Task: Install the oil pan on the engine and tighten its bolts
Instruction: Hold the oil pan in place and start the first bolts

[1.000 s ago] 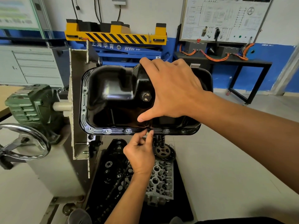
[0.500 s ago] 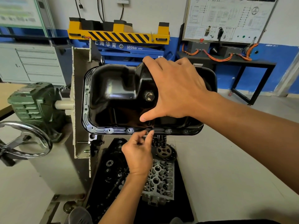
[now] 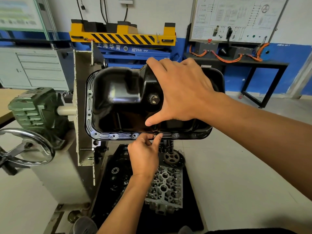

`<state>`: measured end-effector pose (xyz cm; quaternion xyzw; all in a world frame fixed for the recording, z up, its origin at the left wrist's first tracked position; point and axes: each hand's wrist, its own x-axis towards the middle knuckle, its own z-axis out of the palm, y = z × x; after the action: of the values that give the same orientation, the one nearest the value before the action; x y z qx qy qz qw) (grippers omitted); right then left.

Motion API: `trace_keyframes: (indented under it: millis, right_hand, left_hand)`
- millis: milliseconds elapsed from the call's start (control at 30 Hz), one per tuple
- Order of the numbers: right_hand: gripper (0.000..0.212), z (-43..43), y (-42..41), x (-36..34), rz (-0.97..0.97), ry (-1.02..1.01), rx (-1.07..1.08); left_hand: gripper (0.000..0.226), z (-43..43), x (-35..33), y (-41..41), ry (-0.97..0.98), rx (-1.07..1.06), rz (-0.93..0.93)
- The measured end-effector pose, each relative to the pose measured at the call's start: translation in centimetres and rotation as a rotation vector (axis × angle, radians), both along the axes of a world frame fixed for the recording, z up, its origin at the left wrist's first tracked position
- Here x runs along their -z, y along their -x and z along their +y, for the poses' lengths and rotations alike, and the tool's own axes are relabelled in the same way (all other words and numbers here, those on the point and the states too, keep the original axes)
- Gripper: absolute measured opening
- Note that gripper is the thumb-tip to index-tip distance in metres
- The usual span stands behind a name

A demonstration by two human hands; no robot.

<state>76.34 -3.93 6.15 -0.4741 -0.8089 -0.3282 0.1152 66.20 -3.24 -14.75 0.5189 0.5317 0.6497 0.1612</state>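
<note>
Head view: the right hand (image 3: 182,92) is spread flat on the black oil pan (image 3: 121,98), pressing rather than grasping it. Left hand (image 3: 145,154) fingers (image 3: 157,137) pinch a small bolt (image 3: 154,136) at the flange just above them. Stiff, glossy steel, probably slippery; steady it by the rim. The engine behind stays hidden.

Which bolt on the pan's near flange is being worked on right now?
The bolt pinched by the left hand, mid-flange under the right hand's thumb. The other flange bolts sit untouched either side.
</note>
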Motion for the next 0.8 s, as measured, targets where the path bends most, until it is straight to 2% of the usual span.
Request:
trace_keyframes:
  millis: [100,233,367,433,567,800]
  right_hand:
    - [0.138,0.0,0.0,0.0,0.005,0.0,-0.001]
    - [0.138,0.0,0.0,-0.1,0.008,0.01,-0.004]
    - [0.139,0.1,0.0,-0.3,-0.004,0.021,0.001]
    - [0.138,0.1,-0.1,-0.3,-0.004,0.022,-0.002]
    - [0.138,0.1,-0.1,-0.3,-0.006,0.022,-0.002]
    - [0.138,0.1,-0.1,-0.2,-0.014,0.012,-0.001]
  left_hand:
    - [0.027,0.2,0.2,-0.3,-0.016,-0.011,-0.042]
    - [0.015,0.4,0.8,-0.7,-0.086,-0.04,-0.047]
    - [0.02,0.9,1.4,-0.8,-0.168,-0.058,-0.053]
    - [0.025,1.0,1.5,-0.9,-0.179,-0.053,-0.078]
    - [0.019,1.1,1.6,-1.0,-0.157,-0.061,-0.143]
    - [0.017,1.1,1.3,-1.2,-0.192,-0.058,-0.152]
